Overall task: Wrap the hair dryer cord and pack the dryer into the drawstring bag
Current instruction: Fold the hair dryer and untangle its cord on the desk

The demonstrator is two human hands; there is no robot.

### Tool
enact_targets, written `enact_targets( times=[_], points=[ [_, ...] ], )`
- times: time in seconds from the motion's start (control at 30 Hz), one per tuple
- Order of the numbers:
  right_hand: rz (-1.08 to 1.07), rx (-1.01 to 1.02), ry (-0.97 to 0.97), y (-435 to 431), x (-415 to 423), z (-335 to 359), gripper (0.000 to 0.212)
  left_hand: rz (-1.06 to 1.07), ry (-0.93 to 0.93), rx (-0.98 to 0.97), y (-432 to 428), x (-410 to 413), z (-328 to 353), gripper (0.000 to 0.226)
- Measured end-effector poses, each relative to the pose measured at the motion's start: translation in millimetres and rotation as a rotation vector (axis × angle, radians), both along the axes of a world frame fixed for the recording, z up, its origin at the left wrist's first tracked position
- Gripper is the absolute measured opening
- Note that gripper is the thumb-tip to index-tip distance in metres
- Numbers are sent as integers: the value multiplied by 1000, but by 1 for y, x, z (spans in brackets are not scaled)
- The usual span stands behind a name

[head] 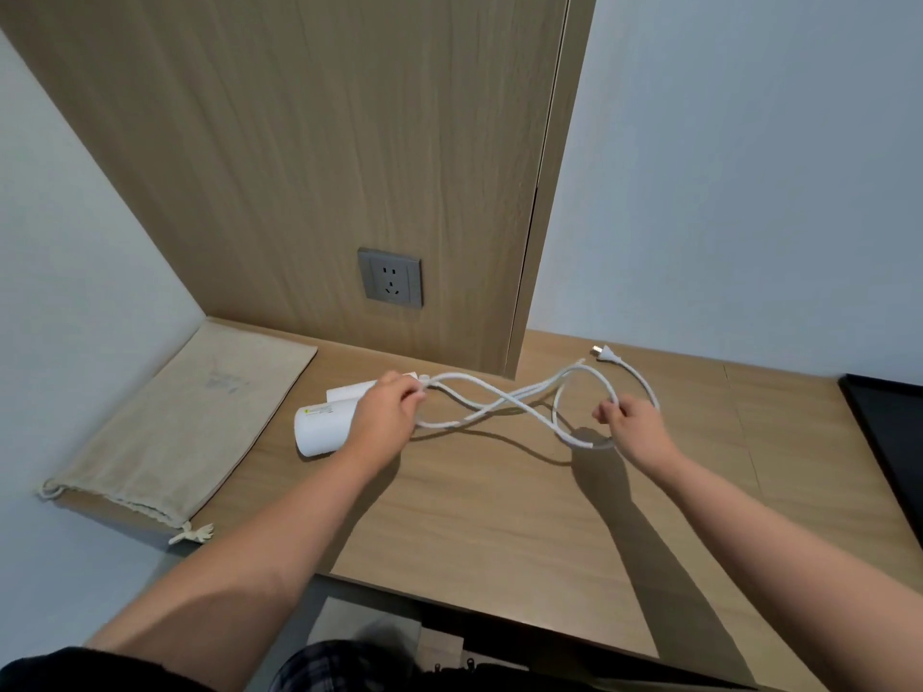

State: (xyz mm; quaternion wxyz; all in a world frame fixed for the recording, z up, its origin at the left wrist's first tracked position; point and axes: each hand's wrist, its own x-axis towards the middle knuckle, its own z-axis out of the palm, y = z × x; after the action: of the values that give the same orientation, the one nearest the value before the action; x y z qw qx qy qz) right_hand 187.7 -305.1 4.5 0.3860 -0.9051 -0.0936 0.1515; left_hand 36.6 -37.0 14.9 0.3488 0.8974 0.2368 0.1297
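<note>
Both arms reach out over the desk (499,516). Left hand (387,407) pinches gathered loops of the white cord (499,399) beside the hair dryer (322,427), which lies on its side. Right hand (632,417), fingers curled, holds the far loop above the desk. Plug (607,354) lies near the wall. Drawstring bag (190,422) flat, far left.

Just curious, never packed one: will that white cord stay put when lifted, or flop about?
Probably floppy: the cord sags in loose loops between the left hand and right hand. Likely springy too: its bends look rounded, not creased.
</note>
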Motion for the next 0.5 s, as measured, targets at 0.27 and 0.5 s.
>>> enact_targets(
  times=[0.27, 0.5],
  points=[
    [160, -53, 106, -3, 14, 15, 30, 193, -39, -429, 18, -5, 18, 19],
    [308, -172, 270, 3, 3, 22, 40, 295, 142, -347, 12, 1, 22, 14]
  ],
)
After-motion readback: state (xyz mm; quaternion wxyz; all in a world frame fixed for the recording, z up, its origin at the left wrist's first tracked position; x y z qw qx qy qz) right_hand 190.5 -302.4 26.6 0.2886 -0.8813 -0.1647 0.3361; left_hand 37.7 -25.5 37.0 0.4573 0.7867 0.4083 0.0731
